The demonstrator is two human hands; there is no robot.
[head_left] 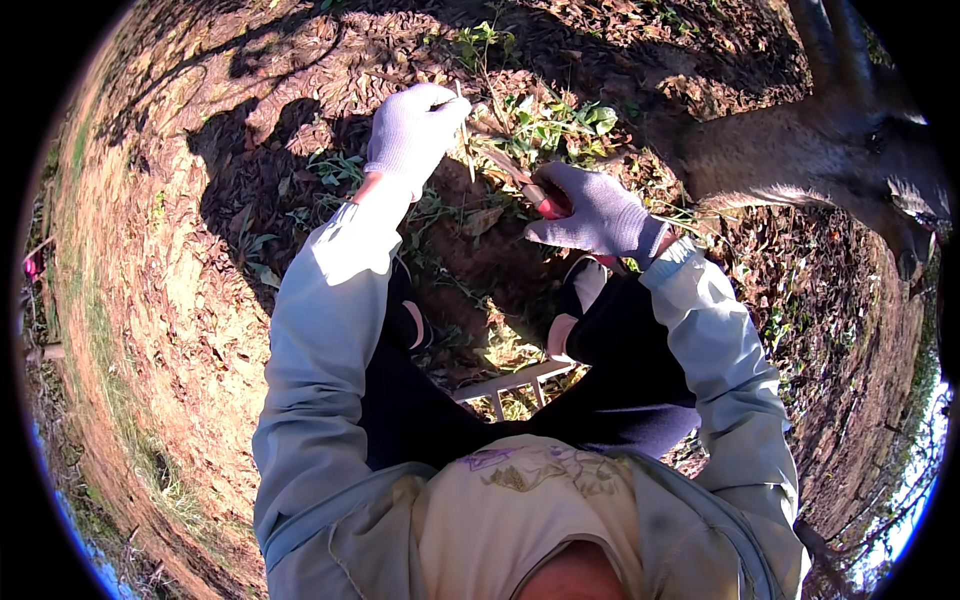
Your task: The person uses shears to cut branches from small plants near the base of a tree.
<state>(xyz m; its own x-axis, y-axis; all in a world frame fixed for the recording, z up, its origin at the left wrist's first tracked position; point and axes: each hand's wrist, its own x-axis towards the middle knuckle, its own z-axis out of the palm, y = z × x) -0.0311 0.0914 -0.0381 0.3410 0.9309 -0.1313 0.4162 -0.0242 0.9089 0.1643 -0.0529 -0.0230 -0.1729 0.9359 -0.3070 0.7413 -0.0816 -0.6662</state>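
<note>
My left hand (415,130), in a pale grey glove, is closed on a thin plant stem (467,150) that rises from the ground. My right hand (595,212), also gloved, grips a small hand tool with red handles (548,205); its blade points toward the base of the stem. Green weeds (560,125) grow just beyond both hands among dry brown leaves. My knees in dark trousers and my shoes sit below the hands.
A tree trunk (800,150) stands at the right. Bare sandy soil (150,250) stretches to the left, with leaf litter all around. A white slatted frame (515,385) lies on the ground between my legs.
</note>
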